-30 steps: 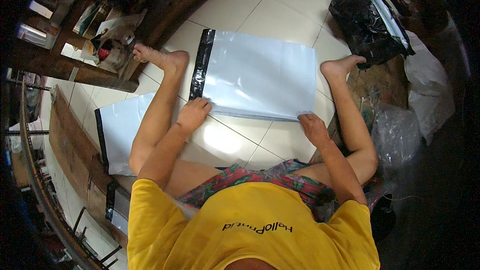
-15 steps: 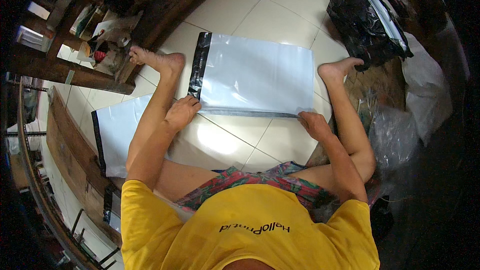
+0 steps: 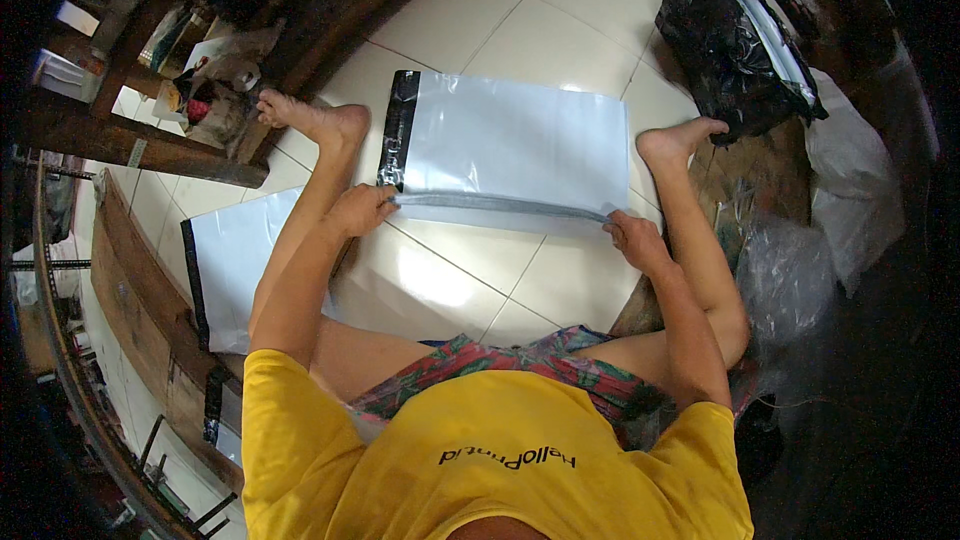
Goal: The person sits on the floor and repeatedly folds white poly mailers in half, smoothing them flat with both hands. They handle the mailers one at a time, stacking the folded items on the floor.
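A white plastic mailing bag [image 3: 515, 140] lies flat on the tiled floor between my spread legs, a black strip [image 3: 400, 125] along its left side. A grey band [image 3: 500, 203] of plastic runs along its near side, with a white margin showing on the near side of it. My left hand [image 3: 358, 210] pinches the band's left end, near the black strip. At the right end my right hand [image 3: 637, 240] has its fingers closed on the same band. Between the hands the band is slightly bowed. Whether one bag or a stack lies there, I cannot tell.
Another white mailing bag [image 3: 240, 255] with a black edge lies partly under my left leg. Beyond my right foot stands a black plastic bag [image 3: 700, 30] holding white sheets. Crumpled clear plastic [image 3: 790, 275] lies at the right. Wooden beams [image 3: 190, 158] border the left.
Both hands have lifted the grey band and shifted it slightly away from me, so a white margin now shows on its near side. The rest of the bag has barely moved.
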Demonstrator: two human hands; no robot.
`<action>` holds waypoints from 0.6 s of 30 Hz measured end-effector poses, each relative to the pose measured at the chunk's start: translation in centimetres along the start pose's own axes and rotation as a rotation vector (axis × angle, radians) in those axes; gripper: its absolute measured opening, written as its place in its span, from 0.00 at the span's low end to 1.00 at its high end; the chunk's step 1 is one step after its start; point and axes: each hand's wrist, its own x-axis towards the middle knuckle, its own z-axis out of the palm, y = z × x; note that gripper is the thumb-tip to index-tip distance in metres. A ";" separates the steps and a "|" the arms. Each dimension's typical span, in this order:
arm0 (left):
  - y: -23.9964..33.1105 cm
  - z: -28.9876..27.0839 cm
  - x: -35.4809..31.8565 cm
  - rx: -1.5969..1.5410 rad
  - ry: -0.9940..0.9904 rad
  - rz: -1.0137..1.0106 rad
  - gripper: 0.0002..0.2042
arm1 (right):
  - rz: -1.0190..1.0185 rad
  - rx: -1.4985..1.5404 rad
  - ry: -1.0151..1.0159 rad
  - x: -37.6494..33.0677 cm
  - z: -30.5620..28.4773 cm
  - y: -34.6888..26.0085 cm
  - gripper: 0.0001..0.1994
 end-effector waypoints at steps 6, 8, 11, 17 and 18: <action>0.6 0.3 0.7 -0.396 0.158 -0.339 0.30 | 0.220 0.221 0.142 3.0 0.0 1.4 0.15; -1.4 2.3 1.2 -0.472 0.248 -0.386 0.31 | 0.316 0.299 0.212 3.5 0.1 0.7 0.17; -2.8 5.3 3.2 -0.452 0.326 -0.425 0.31 | 0.328 0.276 0.465 3.3 3.0 1.9 0.18; 0.1 4.4 2.9 -0.251 0.270 -0.588 0.31 | -0.170 -0.316 0.453 0.8 1.7 -3.2 0.32; 0.2 4.3 3.1 -0.257 0.273 -0.591 0.32 | -0.250 -0.369 0.344 0.5 2.0 -3.1 0.33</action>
